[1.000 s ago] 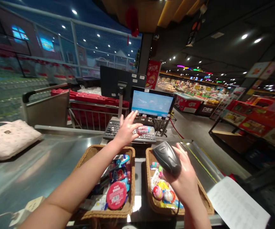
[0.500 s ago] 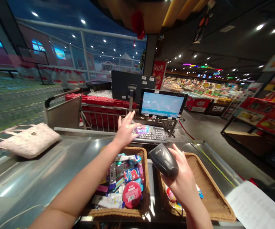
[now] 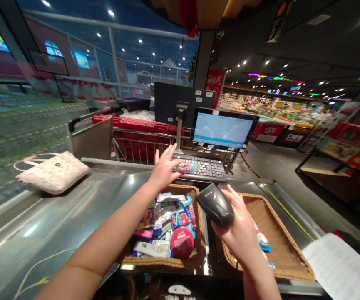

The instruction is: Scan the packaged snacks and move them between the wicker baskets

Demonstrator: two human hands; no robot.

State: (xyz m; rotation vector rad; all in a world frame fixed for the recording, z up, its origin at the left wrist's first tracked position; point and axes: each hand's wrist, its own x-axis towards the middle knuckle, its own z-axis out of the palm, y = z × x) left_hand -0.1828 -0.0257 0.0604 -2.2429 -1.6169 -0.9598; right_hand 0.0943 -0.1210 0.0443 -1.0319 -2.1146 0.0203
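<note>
My left hand (image 3: 165,168) is over the near edge of the black keyboard (image 3: 209,167). Its thumb and index finger pinch a small clear container with a colourful label (image 3: 186,167); its exact kind is too small to tell. My right hand (image 3: 237,218) grips a black handheld barcode scanner (image 3: 215,205), its head pointing up and left. Beneath my left forearm, a wicker basket (image 3: 202,233) holds packets and tubes, with a round red tub (image 3: 182,242) on top. A second wicker basket (image 3: 287,246) lies under my right hand, with a few packets (image 3: 263,241) partly hidden by the wrist.
A lit screen (image 3: 223,130) stands behind the keyboard, beside the back of another monitor (image 3: 170,104). A pale handbag (image 3: 56,171) rests on the metal counter (image 3: 111,187) at left. White paper (image 3: 342,264) lies at right. Beyond the counter is a trolley with red contents (image 3: 136,143).
The view has shifted, so the counter and screens sit further right in the picture. The small container has turned slightly in my left hand. My right hand still holds the scanner.
</note>
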